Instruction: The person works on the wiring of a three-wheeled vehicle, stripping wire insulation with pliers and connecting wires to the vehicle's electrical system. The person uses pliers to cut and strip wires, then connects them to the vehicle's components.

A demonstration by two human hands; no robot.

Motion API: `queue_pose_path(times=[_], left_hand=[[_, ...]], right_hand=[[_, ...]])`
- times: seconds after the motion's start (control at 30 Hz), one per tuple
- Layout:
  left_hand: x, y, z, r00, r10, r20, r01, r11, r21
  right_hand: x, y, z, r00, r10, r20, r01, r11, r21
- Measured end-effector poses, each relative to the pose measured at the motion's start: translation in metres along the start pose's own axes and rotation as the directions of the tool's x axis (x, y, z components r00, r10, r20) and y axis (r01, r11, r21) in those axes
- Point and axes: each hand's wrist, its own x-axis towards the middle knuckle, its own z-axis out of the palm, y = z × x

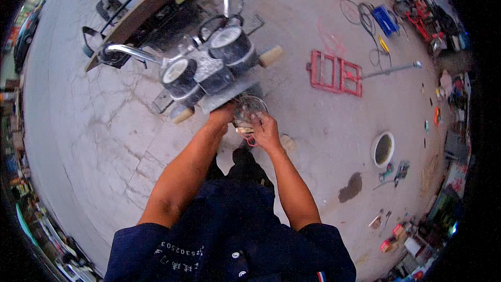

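In front of me stands the front end of a motorcycle, with a chrome handlebar (128,49) and two round black gauges (227,39). Just below its front plate is a round, glassy headlight (249,108) with a pink-red wire and a pale connector hanging at its lower edge. My right hand (266,131) grips the headlight's near right side, fingers bent onto it. On the left side of the headlight is my left hand (223,115), tucked close under the plate. Its fingers are hidden there, so their grip does not show. Pale turn signals (270,56) stick out on either side.
A red metal frame (336,73) with a long bar lies on the floor to the right. Beyond it are a blue case (385,20) and black cables. A white bucket (383,149) stands near a dark stain; a long bench (141,13) is at far left.
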Motion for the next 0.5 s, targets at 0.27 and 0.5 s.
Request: queue_pose_path(times=[0.27,0.5], left_hand=[[-0.005,0.022,-0.014,0.997,0.066,0.041,-0.077,0.919,0.386],[0.052,-0.042,-0.046,0.780,0.606,0.158,-0.470,0.399,0.788]], right_hand=[[-0.092,0.030,-0.089,0.845,0.397,-0.358,-0.285,0.902,0.326],[-0.260,0.019,-0.190,0.496,0.466,-0.733,-0.462,0.856,0.231]])
